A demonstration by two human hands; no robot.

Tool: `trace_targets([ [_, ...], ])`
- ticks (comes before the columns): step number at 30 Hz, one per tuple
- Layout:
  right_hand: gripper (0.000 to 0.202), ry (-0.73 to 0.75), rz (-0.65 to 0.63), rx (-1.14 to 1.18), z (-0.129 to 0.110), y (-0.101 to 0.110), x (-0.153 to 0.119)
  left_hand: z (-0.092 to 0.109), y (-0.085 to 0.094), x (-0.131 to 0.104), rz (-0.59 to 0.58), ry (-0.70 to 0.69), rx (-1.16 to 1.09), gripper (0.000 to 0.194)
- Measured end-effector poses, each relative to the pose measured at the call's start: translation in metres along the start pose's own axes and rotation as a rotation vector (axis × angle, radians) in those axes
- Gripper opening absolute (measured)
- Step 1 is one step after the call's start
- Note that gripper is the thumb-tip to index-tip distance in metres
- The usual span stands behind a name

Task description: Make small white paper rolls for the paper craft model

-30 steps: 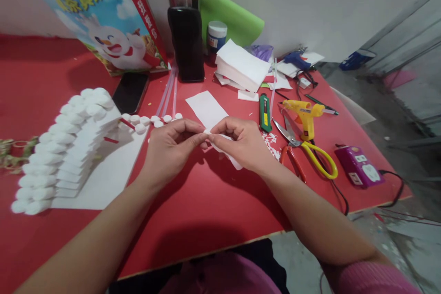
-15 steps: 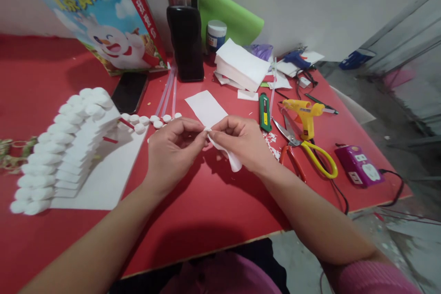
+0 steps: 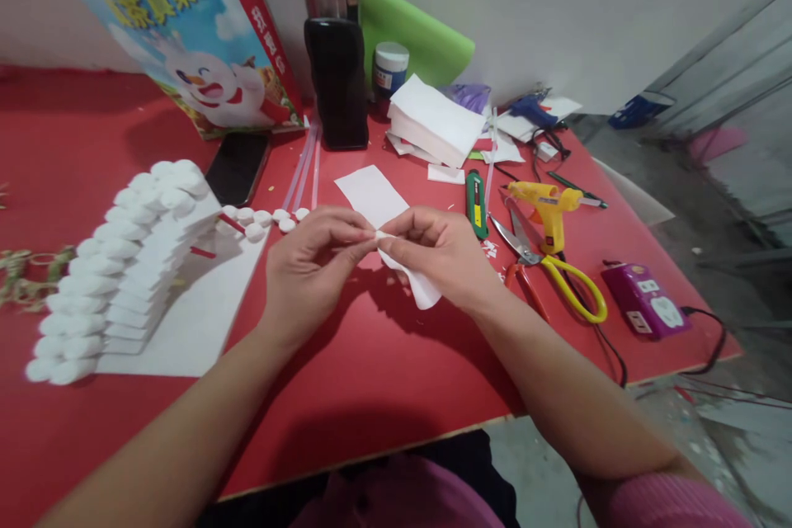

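Both hands meet over the red table, pinching one end of a white strip [image 3: 421, 287], thin and bendable like paper or cloth. The thumb and fingertips of my left hand [image 3: 315, 264] are closed on that end. My right hand [image 3: 436, 256] grips the same end, and the strip's loose part hangs below its fingers. The pinched bit is small and mostly covered by fingertips. A flat white sheet [image 3: 370, 194] lies just beyond my hands. Several small white round pieces [image 3: 255, 229] lie left of my left hand.
At left, a white board [image 3: 186, 338] carries stacked white discs [image 3: 92, 268]. To the right lie a green cutter [image 3: 476, 202], a yellow glue gun [image 3: 548, 202], scissors [image 3: 572, 285] and a purple power socket [image 3: 647, 301] with its cable. A phone [image 3: 337, 82] stands behind.
The fingers have shifted slightly around the pinched end, and the strip's loose part hangs a little farther right. The view has moved slightly; both hands keep their grip.
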State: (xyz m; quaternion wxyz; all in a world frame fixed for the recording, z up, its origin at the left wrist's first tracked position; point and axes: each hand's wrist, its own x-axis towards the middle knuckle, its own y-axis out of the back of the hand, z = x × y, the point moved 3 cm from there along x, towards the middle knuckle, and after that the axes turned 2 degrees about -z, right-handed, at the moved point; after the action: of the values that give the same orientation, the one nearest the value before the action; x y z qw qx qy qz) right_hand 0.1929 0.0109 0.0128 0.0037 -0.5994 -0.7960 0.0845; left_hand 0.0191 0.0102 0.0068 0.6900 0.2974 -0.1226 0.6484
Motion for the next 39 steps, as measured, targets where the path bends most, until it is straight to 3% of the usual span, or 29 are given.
trace_targets([
  [3,0.023,0.06,-0.052,-0.162,-0.002,0.005,0.001,-0.009,0.001,0.003,-0.069,0.269,-0.205,0.011],
  [6,0.019,0.143,-0.074,-0.28,-0.004,0.008,0.002,-0.012,0.001,0.003,-0.118,0.391,-0.256,0.023],
  [15,0.033,0.029,0.003,-0.152,-0.004,0.008,0.002,-0.001,-0.001,0.001,-0.057,0.309,-0.126,0.005],
  [23,0.038,-0.113,-0.151,0.138,0.002,0.01,0.007,-0.004,-0.005,-0.003,-0.048,0.395,-0.199,0.005],
  [31,0.04,-0.203,-0.223,0.343,0.007,0.003,0.01,0.002,-0.003,0.0,-0.032,0.266,-0.145,0.014],
  [35,0.037,-0.215,-0.265,0.395,0.007,0.001,0.01,-0.004,-0.005,-0.005,0.001,0.331,-0.191,0.012],
  [39,0.036,-0.18,-0.241,0.316,0.005,0.003,0.009,-0.013,-0.009,-0.009,0.016,0.47,-0.379,0.011],
])
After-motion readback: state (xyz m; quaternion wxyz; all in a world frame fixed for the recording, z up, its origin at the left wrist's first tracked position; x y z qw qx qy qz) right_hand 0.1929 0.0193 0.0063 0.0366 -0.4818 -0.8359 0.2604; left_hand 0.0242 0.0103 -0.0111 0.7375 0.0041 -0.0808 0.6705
